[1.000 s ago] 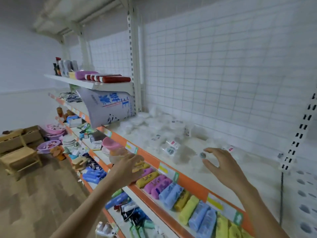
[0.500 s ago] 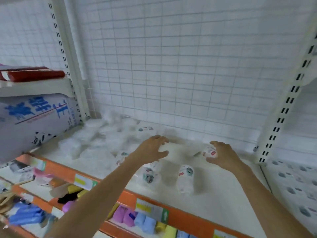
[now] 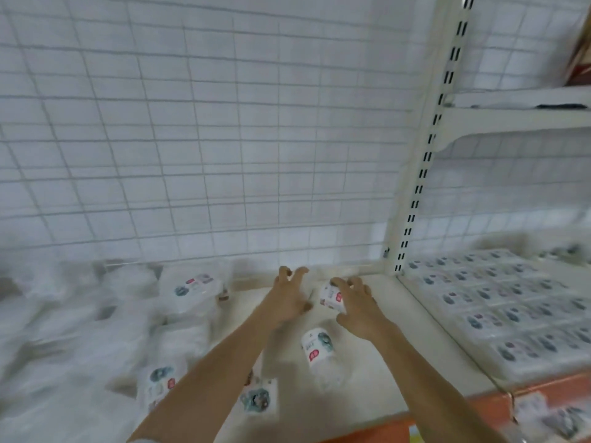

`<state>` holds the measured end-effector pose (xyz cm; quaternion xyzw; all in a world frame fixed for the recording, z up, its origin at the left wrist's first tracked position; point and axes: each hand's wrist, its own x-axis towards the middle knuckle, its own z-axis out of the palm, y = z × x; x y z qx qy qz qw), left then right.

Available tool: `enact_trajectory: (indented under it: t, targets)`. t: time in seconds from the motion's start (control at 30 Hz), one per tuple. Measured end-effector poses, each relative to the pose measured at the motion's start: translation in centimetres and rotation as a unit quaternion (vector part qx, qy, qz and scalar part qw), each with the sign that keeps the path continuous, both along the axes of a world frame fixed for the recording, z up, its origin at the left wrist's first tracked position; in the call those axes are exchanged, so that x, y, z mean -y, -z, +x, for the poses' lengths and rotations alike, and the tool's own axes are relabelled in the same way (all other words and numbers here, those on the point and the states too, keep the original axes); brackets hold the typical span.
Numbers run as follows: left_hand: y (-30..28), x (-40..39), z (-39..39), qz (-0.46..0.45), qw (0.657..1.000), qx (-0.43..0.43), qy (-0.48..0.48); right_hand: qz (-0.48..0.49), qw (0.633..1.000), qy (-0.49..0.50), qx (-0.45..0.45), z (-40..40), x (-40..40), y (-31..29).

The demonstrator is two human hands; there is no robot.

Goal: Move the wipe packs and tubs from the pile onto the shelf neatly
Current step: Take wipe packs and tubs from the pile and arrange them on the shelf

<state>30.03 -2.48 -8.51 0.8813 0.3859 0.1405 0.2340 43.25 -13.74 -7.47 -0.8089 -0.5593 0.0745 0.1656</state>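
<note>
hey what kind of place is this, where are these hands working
Most likely a shop aisle being stocked. A slotted upright and a wire-grid back panel frame the shelf, its orange price strip runs along the front, and identical wipe packs lie in rows in the next bay.

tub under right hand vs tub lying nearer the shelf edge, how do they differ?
The far tub is gripped by the right hand; the near tub lies free, untouched. The far tub sits closer to the wire back panel; the near tub closer to the front. Both are whitish with red-marked labels.
</note>
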Motion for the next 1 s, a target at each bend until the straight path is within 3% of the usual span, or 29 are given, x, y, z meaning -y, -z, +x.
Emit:
enact_trajectory:
  t: [0.1,0.23,0.33,0.47,0.6,0.73,0.83,1.0]
  targets:
    - [-0.2,-0.2,-0.2,0.026,0.999,0.012,0.022,-0.014,0.999,0.011,-0.032,-0.3,0.5,0.1]
    - [-2.4,-0.9,-2.3,-0.030,0.997,0.062,0.020,0.030,0.987,0.017,-0.160,0.0,1.3,-0.5]
    - [-4.7,-1.4,-4.6,-0.090,0.991,0.101,-0.005,0.108,0.948,0.050,-0.296,-0.1,1.1,-1.7]
    - [-6.6,-1.5,-6.8,-0.124,0.988,0.090,-0.037,0.144,0.906,0.044,-0.396,-0.9,-0.4,-2.9]
    - [-6.4,-1.8,-8.0,-0.042,0.998,0.021,-0.050,0.129,0.918,-0.011,-0.374,-1.7,-1.8,-3.6]
    - [-5.8,-1.9,-8.4,-0.001,0.998,-0.025,-0.061,0.085,0.949,-0.089,-0.292,-2.2,-2.8,-3.8]
    - [-5.7,-1.9,-8.3,-0.018,0.996,-0.053,-0.074,0.037,0.949,-0.150,-0.275,-2.5,-3.3,-3.8]
    - [-6.1,-1.7,-8.9,-0.117,0.991,0.039,-0.056,0.062,0.950,-0.137,-0.272,-2.8,-3.4,-3.2]
